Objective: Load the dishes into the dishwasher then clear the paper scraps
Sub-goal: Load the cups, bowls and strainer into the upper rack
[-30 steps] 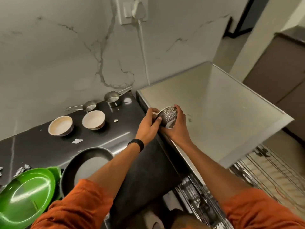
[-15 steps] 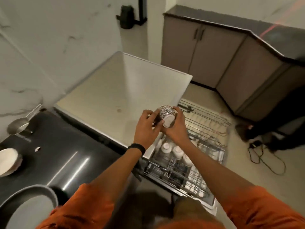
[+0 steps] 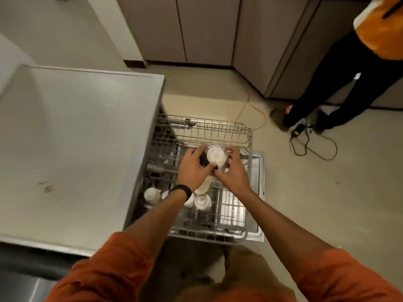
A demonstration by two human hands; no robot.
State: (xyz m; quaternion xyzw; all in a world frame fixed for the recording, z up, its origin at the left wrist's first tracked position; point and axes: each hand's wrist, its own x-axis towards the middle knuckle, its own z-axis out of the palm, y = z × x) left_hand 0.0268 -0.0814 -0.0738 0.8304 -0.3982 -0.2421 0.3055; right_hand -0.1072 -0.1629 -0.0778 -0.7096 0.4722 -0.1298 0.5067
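Bowl (image 3: pixel 214 156): patterned, inverted, pale base up, held in the air above the far half of the rack (image 3: pixel 248 136), not yet seated on the tines.

Left hand (image 3: pixel 193 168): curled round the bowl's left side, dark band at the wrist. Right hand (image 3: pixel 233 171): clamped on the bowl's right side, fingers wrapped over the wall.

Cups (image 3: pixel 202 201): white, upside down, clustered in the near half of the rack, partly hidden under the left forearm.

Door (image 3: pixel 259 192): folded down beneath the pulled-out rack. Dishwasher top (image 3: pixel 76 138): grey, to the left. Orange cable (image 3: pixel 253 114) on the floor beyond; second person (image 3: pixel 349 83) standing far right.

Risks, as judged:
- chipping against the cups if lowered too near them;
- tipping or wedging between tines if released before sitting square;
- slipping off the glazed wall on early release of either hand.
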